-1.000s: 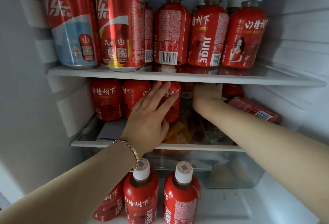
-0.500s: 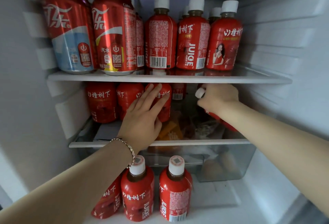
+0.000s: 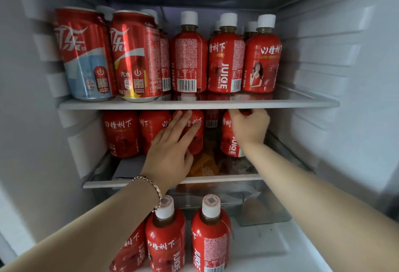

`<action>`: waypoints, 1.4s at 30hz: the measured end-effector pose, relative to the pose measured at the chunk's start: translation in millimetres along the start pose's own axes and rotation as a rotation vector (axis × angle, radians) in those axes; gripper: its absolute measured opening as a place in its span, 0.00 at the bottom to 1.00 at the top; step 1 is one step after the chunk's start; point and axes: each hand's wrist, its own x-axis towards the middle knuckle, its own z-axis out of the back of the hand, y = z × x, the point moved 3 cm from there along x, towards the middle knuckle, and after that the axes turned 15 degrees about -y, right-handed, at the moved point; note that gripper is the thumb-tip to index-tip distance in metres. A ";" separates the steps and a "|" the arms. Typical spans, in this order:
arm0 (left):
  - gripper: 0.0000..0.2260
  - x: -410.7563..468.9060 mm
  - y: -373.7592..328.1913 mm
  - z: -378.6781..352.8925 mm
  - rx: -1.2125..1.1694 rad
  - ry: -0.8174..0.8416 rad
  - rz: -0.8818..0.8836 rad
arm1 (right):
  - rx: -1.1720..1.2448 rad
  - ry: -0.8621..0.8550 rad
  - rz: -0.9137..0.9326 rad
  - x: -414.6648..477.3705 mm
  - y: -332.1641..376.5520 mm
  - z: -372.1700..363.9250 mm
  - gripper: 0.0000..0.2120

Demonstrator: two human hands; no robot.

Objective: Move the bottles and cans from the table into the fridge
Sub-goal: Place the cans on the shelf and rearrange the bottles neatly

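Red-labelled juice bottle point(image 3: 230, 144) stands on the middle shelf point(image 3: 226, 178), right of centre; its long axis is vertical, neck upward, with the top hidden by the hand and close under the front edge of the upper shelf point(image 3: 194, 105); the word JUICE runs down its side. The right hand point(image 3: 250, 127) grips it near the top, fingers point(image 3: 239, 114) curled round the neck. The left hand point(image 3: 170, 155) lies flat against a neighbouring bottle point(image 3: 195, 125), fingers straight and slightly spread, holding nothing; a bracelet point(image 3: 151, 187) circles that wrist. Between the two bottles is a narrow gap; to the right of the juice bottle the shelf runs bare to the white fridge wall point(image 3: 345, 77). Two more upright bottles stand to the left on the same shelf; an orange packet point(image 3: 205, 166) shows through the glass. On the upper shelf two cans point(image 3: 136, 55) stand at left and capped bottles point(image 3: 225, 62) beside them, with a bare strip at right. On the fridge floor three front bottles point(image 3: 210, 239) stand before a clear drawer point(image 3: 259, 207).
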 end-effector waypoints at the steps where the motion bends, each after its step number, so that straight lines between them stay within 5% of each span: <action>1: 0.30 0.1 0.1 -0.1 -0.001 0.003 0.000 | 0.016 0.069 -0.010 -4.6 0.2 -9.1 0.06; 4: 0.30 0.4 -0.1 -0.2 0.001 0.010 -0.008 | -0.059 0.325 0.005 -11.4 2.3 -34.9 0.10; 9: 0.30 -0.3 1.4 -0.6 -0.018 -0.014 -0.013 | -1.033 0.591 0.245 -12.3 -29.5 -36.8 0.34; 12: 0.30 -0.1 1.9 -1.2 -0.029 -0.031 -0.014 | -1.020 0.681 0.126 -18.0 -46.4 -32.9 0.34; 15: 0.30 0.5 2.4 -1.9 -0.033 -0.029 -0.015 | -1.028 0.700 0.096 -12.6 -46.4 -32.9 0.32; 18: 0.30 0.0 3.2 -2.3 -0.035 -0.025 -0.014 | -1.069 0.618 0.410 -0.7 -35.4 -22.0 0.19; 20: 0.30 0.0 3.2 -2.0 -0.032 -0.032 -0.014 | -1.146 0.456 0.585 9.5 -32.2 -10.3 0.22; 22: 0.30 -0.1 2.5 -2.0 -0.026 -0.038 -0.016 | -1.249 0.399 0.424 16.8 -37.6 -1.1 0.32; 25: 0.30 -0.3 2.0 -1.2 -0.015 -0.034 -0.017 | -1.108 0.323 0.109 27.7 -49.7 4.9 0.31; 28: 0.30 -0.4 2.0 -1.0 -0.009 -0.025 -0.012 | -0.826 0.192 -0.012 42.6 -58.8 15.5 0.24; 33: 0.30 -0.3 1.9 -1.4 -0.006 -0.017 -0.006 | -0.458 -0.005 0.007 41.7 -52.6 27.2 0.22; 37: 0.30 -0.6 1.2 -0.9 0.003 -0.005 -0.002 | -0.431 -0.064 0.129 45.6 -32.3 26.4 0.15; 42: 0.30 -0.3 0.5 0.3 -0.001 -0.001 0.000 | -0.411 0.115 0.129 43.0 -24.4 13.9 0.15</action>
